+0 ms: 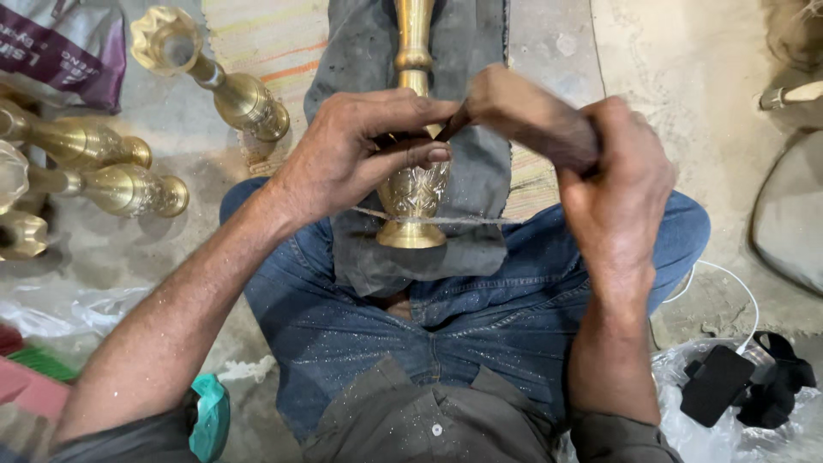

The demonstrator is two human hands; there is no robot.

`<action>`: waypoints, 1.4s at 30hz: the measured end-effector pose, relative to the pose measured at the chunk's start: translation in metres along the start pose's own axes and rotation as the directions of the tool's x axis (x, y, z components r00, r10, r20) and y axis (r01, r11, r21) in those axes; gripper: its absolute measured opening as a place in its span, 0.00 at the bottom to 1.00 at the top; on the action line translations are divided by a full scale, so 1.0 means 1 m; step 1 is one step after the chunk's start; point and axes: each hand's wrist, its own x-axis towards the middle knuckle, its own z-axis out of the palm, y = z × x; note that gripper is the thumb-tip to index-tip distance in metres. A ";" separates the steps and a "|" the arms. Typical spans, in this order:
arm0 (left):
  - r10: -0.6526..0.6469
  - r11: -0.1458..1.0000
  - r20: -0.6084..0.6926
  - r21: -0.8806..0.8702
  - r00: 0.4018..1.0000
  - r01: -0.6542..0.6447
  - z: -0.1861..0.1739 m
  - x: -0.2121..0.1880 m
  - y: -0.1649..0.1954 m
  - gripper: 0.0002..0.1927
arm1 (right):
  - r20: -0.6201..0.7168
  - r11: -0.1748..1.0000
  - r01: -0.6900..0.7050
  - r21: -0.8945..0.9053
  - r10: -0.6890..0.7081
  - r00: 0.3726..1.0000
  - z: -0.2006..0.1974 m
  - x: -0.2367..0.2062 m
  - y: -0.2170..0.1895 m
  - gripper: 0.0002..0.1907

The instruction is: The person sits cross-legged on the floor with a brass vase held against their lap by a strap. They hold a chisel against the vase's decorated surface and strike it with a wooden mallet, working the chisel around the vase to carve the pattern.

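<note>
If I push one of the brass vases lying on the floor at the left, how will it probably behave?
The brass vases lie on their sides and look round, so one would probably roll. They seem to be rigid metal, likely heavy for their size. The polished surface may be slippery. The left hand steadies a similar vase on grey cloth.

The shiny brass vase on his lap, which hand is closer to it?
Left. The left hand wraps around the shiny brass vase, touching it. The right hand is off to its side, gripping a wooden tool handle.
</note>
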 end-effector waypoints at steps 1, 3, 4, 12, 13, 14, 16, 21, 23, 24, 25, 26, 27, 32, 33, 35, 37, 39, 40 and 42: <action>-0.011 1.000 0.004 -0.001 1.000 0.011 0.000 0.000 0.000 0.20 | -0.044 0.979 -0.101 0.178 0.111 0.993 0.002 0.000 0.001 0.13; -0.028 0.999 0.004 -0.016 1.000 0.028 0.000 -0.001 0.000 0.20 | -0.029 0.977 -0.114 0.182 0.121 0.992 0.004 -0.002 0.005 0.13; -0.021 0.999 -0.001 -0.026 1.000 0.021 0.000 -0.001 0.000 0.19 | 0.016 1.000 -0.019 0.007 0.019 1.000 0.003 -0.003 0.007 0.13; -0.030 0.995 0.006 -0.096 1.000 0.031 -0.002 -0.001 0.002 0.20 | 0.066 0.994 -0.021 0.109 0.014 0.998 0.000 -0.002 0.007 0.10; -0.041 0.996 0.016 -0.084 0.999 0.042 -0.003 -0.001 0.002 0.20 | 0.027 0.988 -0.016 0.151 0.012 1.000 0.000 -0.001 0.006 0.10; -0.055 0.996 0.025 -0.074 0.998 0.057 -0.003 -0.001 0.003 0.21 | -0.008 0.981 -0.010 0.193 0.012 1.000 0.000 0.000 0.004 0.10; -0.050 0.987 0.011 -0.151 0.999 0.051 -0.003 -0.002 0.003 0.20 | 0.112 0.947 -0.238 0.216 0.219 0.969 -0.001 0.002 0.003 0.11; -0.034 0.989 0.024 -0.143 0.999 0.037 -0.003 -0.001 0.000 0.20 | 0.055 0.991 -0.074 0.112 0.068 0.996 0.000 0.001 0.005 0.11; -0.036 0.980 0.012 -0.194 0.999 0.037 -0.003 -0.002 0.000 0.19 | 0.168 0.890 -0.316 0.329 0.275 0.947 0.002 0.000 0.006 0.10; -0.040 0.986 0.006 -0.160 0.999 0.040 -0.003 -0.002 0.000 0.19 | 0.113 0.959 -0.192 0.208 0.172 0.979 0.002 0.000 0.007 0.10; -0.039 0.991 0.004 -0.127 0.999 0.039 -0.003 -0.002 0.000 0.19 | 0.069 0.995 -0.067 0.073 0.062 0.996 0.002 0.000 0.008 0.10; -0.038 0.995 0.002 -0.096 0.999 0.038 -0.003 -0.001 -0.001 0.19 | 0.042 0.996 0.055 -0.069 -0.052 0.998 0.003 0.000 0.008 0.10; -0.026 0.993 0.003 -0.112 1.000 0.026 -0.004 0.000 -0.001 0.19 | 0.034 0.995 -0.042 0.095 0.039 0.999 0.003 0.000 0.009 0.11; -0.050 0.992 0.011 -0.119 0.999 0.051 -0.005 0.001 -0.003 0.19 | 0.002 0.976 0.144 -0.166 -0.146 0.989 0.005 0.001 0.008 0.13; -0.037 0.993 0.011 -0.110 0.999 0.038 -0.006 0.002 -0.004 0.19 | -0.003 0.999 -0.006 0.042 0.006 1.000 0.005 0.002 0.008 0.12; -0.026 0.995 0.009 -0.094 1.000 0.027 -0.006 0.001 -0.006 0.19 | 0.102 0.847 -0.304 0.435 0.290 0.952 0.009 0.002 0.008 0.11; -0.013 0.994 0.000 -0.108 1.000 0.013 -0.006 0.002 -0.008 0.19 | 0.065 0.997 -0.055 0.057 0.052 0.997 0.010 0.003 0.010 0.12; -0.017 0.993 0.010 -0.113 1.000 0.018 -0.006 0.003 -0.010 0.20 | 0.056 0.997 -0.044 0.063 0.040 0.998 0.010 0.004 0.011 0.12; -0.036 0.993 0.020 -0.111 0.999 0.038 -0.006 0.003 -0.011 0.20 | 0.059 0.950 -0.161 0.267 0.151 0.987 0.011 0.005 0.011 0.12; -0.054 0.992 0.025 -0.111 0.998 0.056 -0.006 0.003 -0.012 0.20 | 0.069 0.953 -0.160 0.259 0.147 0.987 0.010 0.007 0.010 0.12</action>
